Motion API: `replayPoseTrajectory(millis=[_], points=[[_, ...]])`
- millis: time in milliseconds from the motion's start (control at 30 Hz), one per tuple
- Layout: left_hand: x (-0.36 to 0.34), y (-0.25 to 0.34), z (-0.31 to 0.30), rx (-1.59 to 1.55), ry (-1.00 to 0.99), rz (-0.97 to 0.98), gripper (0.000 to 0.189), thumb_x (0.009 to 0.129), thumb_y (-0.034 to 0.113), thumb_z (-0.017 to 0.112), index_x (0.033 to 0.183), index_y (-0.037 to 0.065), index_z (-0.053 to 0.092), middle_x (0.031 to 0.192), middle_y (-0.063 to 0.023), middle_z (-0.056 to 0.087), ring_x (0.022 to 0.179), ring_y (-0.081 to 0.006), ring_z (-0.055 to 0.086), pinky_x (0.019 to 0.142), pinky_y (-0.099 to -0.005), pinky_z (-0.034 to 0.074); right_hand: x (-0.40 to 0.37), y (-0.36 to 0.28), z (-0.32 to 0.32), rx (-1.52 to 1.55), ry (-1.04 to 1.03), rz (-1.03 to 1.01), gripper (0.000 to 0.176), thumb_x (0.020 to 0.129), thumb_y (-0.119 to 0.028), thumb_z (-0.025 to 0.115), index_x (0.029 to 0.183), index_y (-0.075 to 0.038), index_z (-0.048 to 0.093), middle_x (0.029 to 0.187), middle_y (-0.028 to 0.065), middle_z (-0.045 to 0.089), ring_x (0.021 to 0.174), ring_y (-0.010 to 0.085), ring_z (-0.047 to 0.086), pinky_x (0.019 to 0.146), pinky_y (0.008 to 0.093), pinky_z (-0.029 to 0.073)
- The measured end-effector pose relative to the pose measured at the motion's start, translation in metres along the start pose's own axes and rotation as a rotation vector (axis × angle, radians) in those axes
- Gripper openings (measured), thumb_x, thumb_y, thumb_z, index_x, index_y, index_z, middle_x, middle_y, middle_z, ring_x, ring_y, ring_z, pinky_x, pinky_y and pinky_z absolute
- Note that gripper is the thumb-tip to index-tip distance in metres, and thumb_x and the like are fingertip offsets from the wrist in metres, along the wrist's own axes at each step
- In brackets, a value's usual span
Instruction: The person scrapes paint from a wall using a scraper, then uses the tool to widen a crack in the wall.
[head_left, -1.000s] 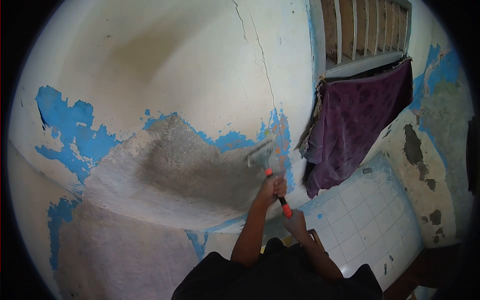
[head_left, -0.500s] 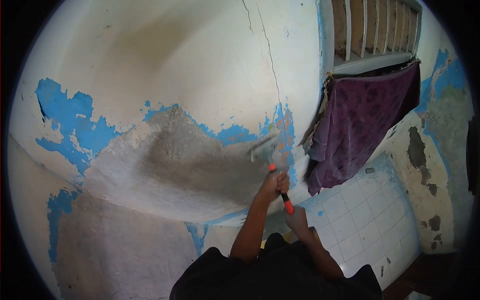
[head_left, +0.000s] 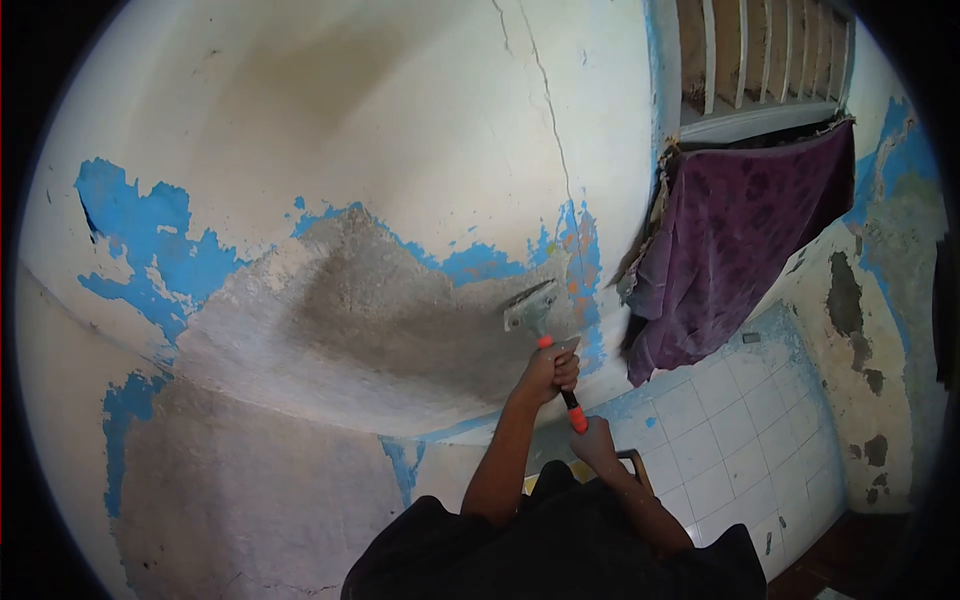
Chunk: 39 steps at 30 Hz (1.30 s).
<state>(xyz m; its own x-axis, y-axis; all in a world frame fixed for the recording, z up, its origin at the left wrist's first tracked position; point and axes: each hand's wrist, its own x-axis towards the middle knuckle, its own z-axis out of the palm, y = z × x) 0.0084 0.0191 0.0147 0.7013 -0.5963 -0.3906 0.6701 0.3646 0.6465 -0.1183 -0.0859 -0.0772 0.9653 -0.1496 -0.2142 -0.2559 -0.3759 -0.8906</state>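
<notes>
Both of my hands grip a paint scraper (head_left: 533, 308) with an orange and black handle. My left hand (head_left: 548, 371) holds the handle high, close to the metal blade. My right hand (head_left: 595, 445) holds the handle's lower end. The blade lies flat against the wall (head_left: 380, 130), at the right edge of a large bare grey patch (head_left: 390, 320) where the paint is gone. Blue and white paint remains just above and to the right of the blade.
A purple cloth (head_left: 735, 235) hangs from a barred window (head_left: 760, 60) at the upper right. White tiles (head_left: 735, 440) cover the lower wall on the right. A crack (head_left: 545, 110) runs down the white paint above the scraper. Blue paint remnants (head_left: 150, 240) show at the left.
The scraper blade has shifted slightly right and down along the wall's paint edge, with both hands following. The view has drifted a little, moving the window and cloth rightward.
</notes>
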Motion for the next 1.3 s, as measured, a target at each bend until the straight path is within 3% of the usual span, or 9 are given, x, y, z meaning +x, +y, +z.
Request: replayPoseTrajectory(millis=[233, 500, 600, 700, 833, 1000, 1100, 1200, 1300], points=[[-0.008, -0.002, -0.003, -0.001, 0.018, 0.043, 0.039, 0.095, 0.023, 0.044, 0.059, 0.018, 0.032, 0.048, 0.0058, 0.025, 0.039, -0.0058, 0.022, 0.039, -0.0238, 0.024, -0.008, 0.002, 0.015, -0.016, 0.018, 0.068, 0.022, 0.076, -0.016, 0.061, 0.071, 0.005, 0.06, 0.061, 0.0216, 0.059, 0.063, 0.0363, 0.064, 0.057, 0.0425, 0.045], [0.009, 0.034, 0.016, 0.054, -0.11, 0.112, 0.04, 0.096, 0.024, 0.044, 0.058, 0.018, 0.032, 0.049, 0.0057, 0.025, 0.039, -0.0057, 0.022, 0.039, -0.0234, 0.022, 0.023, -0.035, -0.002, 0.029, 0.161, -0.069, 0.03, 0.083, -0.022, 0.062, 0.07, 0.005, 0.059, 0.056, 0.0209, 0.056, 0.053, 0.0329, 0.061, 0.054, 0.0413, 0.043], [-0.003, 0.046, 0.032, 0.073, -0.133, 0.139, 0.04, 0.095, 0.024, 0.045, 0.058, 0.018, 0.031, 0.049, 0.0058, 0.025, 0.039, -0.0057, 0.022, 0.039, -0.0234, 0.022, 0.019, -0.063, -0.017, 0.074, 0.125, -0.025, 0.029, 0.08, -0.025, 0.063, 0.073, 0.003, 0.063, 0.065, 0.0248, 0.059, 0.067, 0.0433, 0.061, 0.058, 0.0455, 0.045], [0.007, 0.022, 0.018, 0.012, -0.069, 0.09, 0.04, 0.095, 0.023, 0.045, 0.058, 0.018, 0.031, 0.049, 0.0059, 0.025, 0.039, -0.0059, 0.023, 0.039, -0.0234, 0.022, 0.009, -0.036, -0.01, 0.001, 0.136, -0.01, 0.03, 0.08, -0.025, 0.063, 0.072, 0.004, 0.063, 0.064, 0.0244, 0.059, 0.066, 0.043, 0.061, 0.059, 0.0457, 0.046], [0.013, -0.001, 0.007, -0.029, -0.062, 0.054, 0.038, 0.094, 0.022, 0.045, 0.058, 0.018, 0.031, 0.049, 0.0059, 0.025, 0.039, -0.0062, 0.022, 0.039, -0.0235, 0.022, 0.007, -0.01, -0.01, -0.059, 0.157, -0.082, 0.034, 0.084, -0.024, 0.062, 0.068, 0.006, 0.059, 0.055, 0.0224, 0.054, 0.051, 0.0335, 0.059, 0.053, 0.0423, 0.042], [0.003, 0.076, 0.075, 0.123, -0.124, 0.207, 0.038, 0.093, 0.025, 0.047, 0.059, 0.018, 0.03, 0.048, 0.0055, 0.025, 0.039, -0.0065, 0.024, 0.039, -0.0246, 0.022, 0.031, -0.092, -0.051, 0.094, 0.154, -0.138, 0.03, 0.081, -0.025, 0.063, 0.073, 0.004, 0.063, 0.063, 0.0244, 0.059, 0.063, 0.0425, 0.061, 0.057, 0.045, 0.046], [-0.001, 0.092, 0.095, 0.208, -0.145, 0.251, 0.039, 0.093, 0.026, 0.048, 0.059, 0.018, 0.03, 0.049, 0.0056, 0.024, 0.039, -0.0069, 0.024, 0.039, -0.0246, 0.023, 0.034, -0.106, -0.064, 0.101, 0.131, -0.148, 0.03, 0.081, -0.025, 0.063, 0.073, 0.004, 0.063, 0.062, 0.0246, 0.058, 0.061, 0.0416, 0.061, 0.056, 0.0448, 0.045], [0.018, 0.048, 0.056, 0.078, -0.109, 0.145, 0.039, 0.093, 0.026, 0.049, 0.059, 0.018, 0.03, 0.049, 0.0056, 0.023, 0.038, -0.0075, 0.023, 0.039, -0.0249, 0.023, 0.026, -0.06, -0.05, 0.028, 0.114, -0.087, 0.031, 0.081, -0.025, 0.062, 0.071, 0.004, 0.062, 0.061, 0.0243, 0.057, 0.061, 0.0413, 0.061, 0.056, 0.0448, 0.045], [0.025, 0.008, 0.041, 0.032, -0.002, 0.046, 0.038, 0.092, 0.023, 0.047, 0.057, 0.019, 0.031, 0.047, 0.0064, 0.023, 0.037, -0.0064, 0.021, 0.039, -0.025, 0.024, 0.009, -0.02, -0.037, 0.08, 0.098, -0.026, 0.036, 0.083, -0.027, 0.061, 0.069, 0.006, 0.06, 0.055, 0.0215, 0.054, 0.049, 0.0285, 0.057, 0.053, 0.0429, 0.042]])
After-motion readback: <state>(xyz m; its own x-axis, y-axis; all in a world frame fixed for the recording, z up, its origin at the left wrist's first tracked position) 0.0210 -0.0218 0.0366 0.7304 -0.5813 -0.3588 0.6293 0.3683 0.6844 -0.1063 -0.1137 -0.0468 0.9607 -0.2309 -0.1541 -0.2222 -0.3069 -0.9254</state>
